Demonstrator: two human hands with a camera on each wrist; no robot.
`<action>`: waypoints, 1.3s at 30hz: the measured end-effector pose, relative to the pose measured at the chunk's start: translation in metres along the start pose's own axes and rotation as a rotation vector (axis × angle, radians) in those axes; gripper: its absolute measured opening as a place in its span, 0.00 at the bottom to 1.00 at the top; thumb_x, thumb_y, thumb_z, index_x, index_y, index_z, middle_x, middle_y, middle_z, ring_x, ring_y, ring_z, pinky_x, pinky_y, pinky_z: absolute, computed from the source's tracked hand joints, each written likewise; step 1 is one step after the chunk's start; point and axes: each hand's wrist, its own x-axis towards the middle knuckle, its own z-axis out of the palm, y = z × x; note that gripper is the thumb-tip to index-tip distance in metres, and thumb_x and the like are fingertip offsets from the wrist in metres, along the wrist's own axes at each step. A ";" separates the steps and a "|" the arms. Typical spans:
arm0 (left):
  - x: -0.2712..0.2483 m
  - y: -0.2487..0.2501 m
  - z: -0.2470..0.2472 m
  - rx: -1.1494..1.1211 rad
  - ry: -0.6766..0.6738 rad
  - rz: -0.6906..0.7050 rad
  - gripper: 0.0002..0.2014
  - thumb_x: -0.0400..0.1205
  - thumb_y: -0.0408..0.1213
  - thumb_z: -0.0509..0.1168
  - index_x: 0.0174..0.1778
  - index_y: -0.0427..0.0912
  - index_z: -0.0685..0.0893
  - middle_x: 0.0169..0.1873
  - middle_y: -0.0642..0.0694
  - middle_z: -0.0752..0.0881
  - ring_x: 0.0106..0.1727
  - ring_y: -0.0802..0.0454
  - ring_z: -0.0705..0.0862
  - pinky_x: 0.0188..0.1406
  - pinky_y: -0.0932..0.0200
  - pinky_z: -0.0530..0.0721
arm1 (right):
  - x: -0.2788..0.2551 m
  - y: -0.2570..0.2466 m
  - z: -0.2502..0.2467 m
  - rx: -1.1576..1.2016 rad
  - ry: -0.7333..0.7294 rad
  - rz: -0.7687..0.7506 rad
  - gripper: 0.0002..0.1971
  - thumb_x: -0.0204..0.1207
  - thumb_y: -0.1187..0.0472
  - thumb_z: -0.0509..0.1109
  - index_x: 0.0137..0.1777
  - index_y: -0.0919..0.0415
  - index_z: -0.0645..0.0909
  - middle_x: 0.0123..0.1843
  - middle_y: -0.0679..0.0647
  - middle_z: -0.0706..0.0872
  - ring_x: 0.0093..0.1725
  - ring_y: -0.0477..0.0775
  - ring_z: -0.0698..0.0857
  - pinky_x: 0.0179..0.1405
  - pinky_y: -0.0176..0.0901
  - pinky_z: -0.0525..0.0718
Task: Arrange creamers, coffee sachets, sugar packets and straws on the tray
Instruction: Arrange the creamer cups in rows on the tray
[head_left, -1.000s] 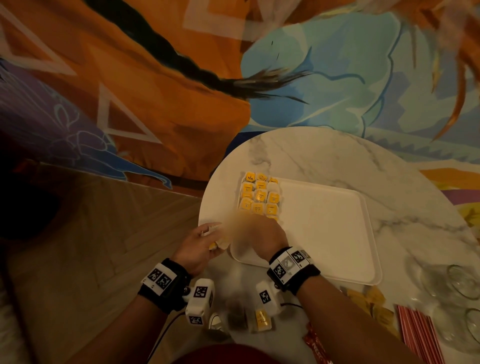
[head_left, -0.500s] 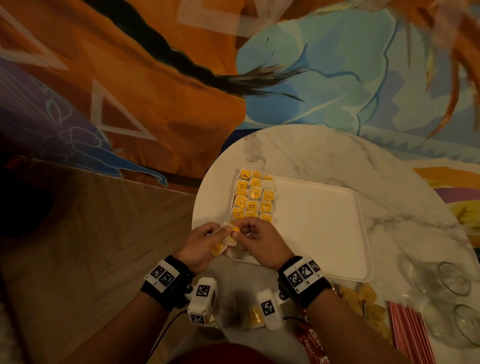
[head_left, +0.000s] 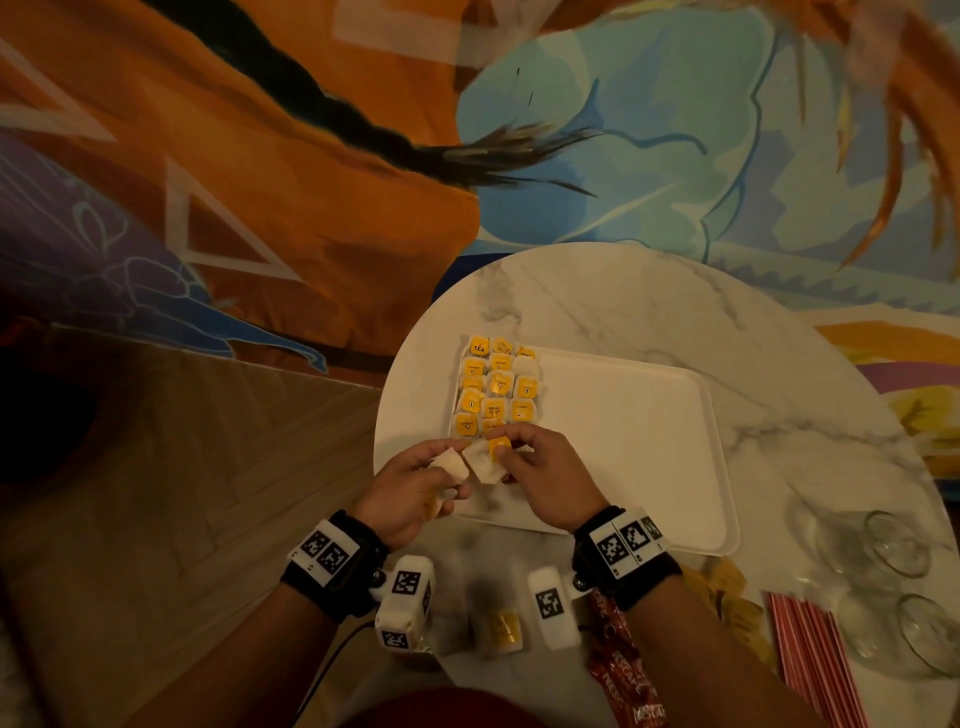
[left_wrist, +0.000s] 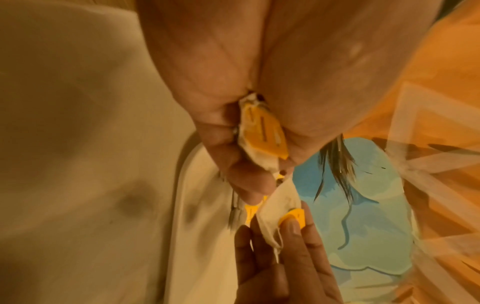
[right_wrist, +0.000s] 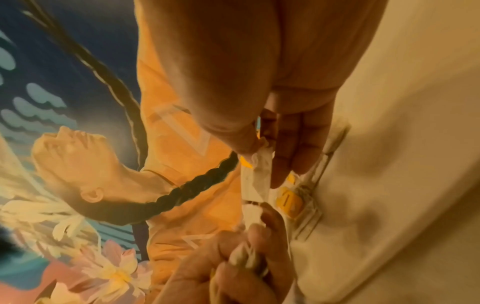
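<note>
The head view shows a round table (head_left: 675, 312) with a smooth top like white marble with grey lines. A flat white tray (head_left: 649, 441) with round corners sits on it. In the tray's far left corner, small square packets (head_left: 496, 387) with yellow tops lie side by side in neat rows. Both hands are over the tray's near left corner. The left hand (head_left: 410, 488) has its fingers curled around a few soft, crinkly white packets (head_left: 447, 462), and the left wrist view shows one with a yellow face squeezed in the palm. The right hand (head_left: 540, 478) pinches one packet (head_left: 488, 457) between thumb and fingers, clamped on its yellow tag. That packet hangs in the air just above the tray's edge, touching the ones in the left hand. Near the table's front edge lie a yellow-topped packet (head_left: 504, 629), long red coffee sachets (head_left: 623, 665), some flat yellow packets (head_left: 727, 587), and a bunch of thin red straws (head_left: 810, 660). Clear shiny glasses (head_left: 893, 545) stand by the table's right edge.
</note>
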 end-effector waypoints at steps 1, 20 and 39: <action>0.000 0.000 0.001 0.019 0.006 -0.009 0.19 0.81 0.17 0.60 0.62 0.37 0.86 0.44 0.37 0.89 0.36 0.47 0.85 0.27 0.60 0.78 | 0.001 0.000 -0.002 -0.014 -0.009 -0.011 0.09 0.85 0.65 0.68 0.58 0.56 0.88 0.50 0.51 0.89 0.48 0.55 0.90 0.49 0.50 0.91; 0.000 0.004 0.012 0.254 -0.039 -0.004 0.09 0.82 0.29 0.68 0.55 0.41 0.91 0.39 0.41 0.84 0.30 0.53 0.78 0.29 0.60 0.67 | 0.010 -0.015 -0.006 0.009 0.045 -0.034 0.04 0.81 0.64 0.73 0.50 0.60 0.90 0.46 0.51 0.92 0.48 0.50 0.90 0.55 0.48 0.88; 0.003 -0.002 0.023 0.253 0.048 0.064 0.09 0.87 0.41 0.65 0.57 0.49 0.90 0.37 0.44 0.84 0.37 0.52 0.80 0.33 0.57 0.72 | -0.006 -0.009 -0.012 0.041 0.064 0.038 0.10 0.85 0.66 0.68 0.54 0.56 0.91 0.39 0.46 0.89 0.32 0.43 0.83 0.38 0.36 0.83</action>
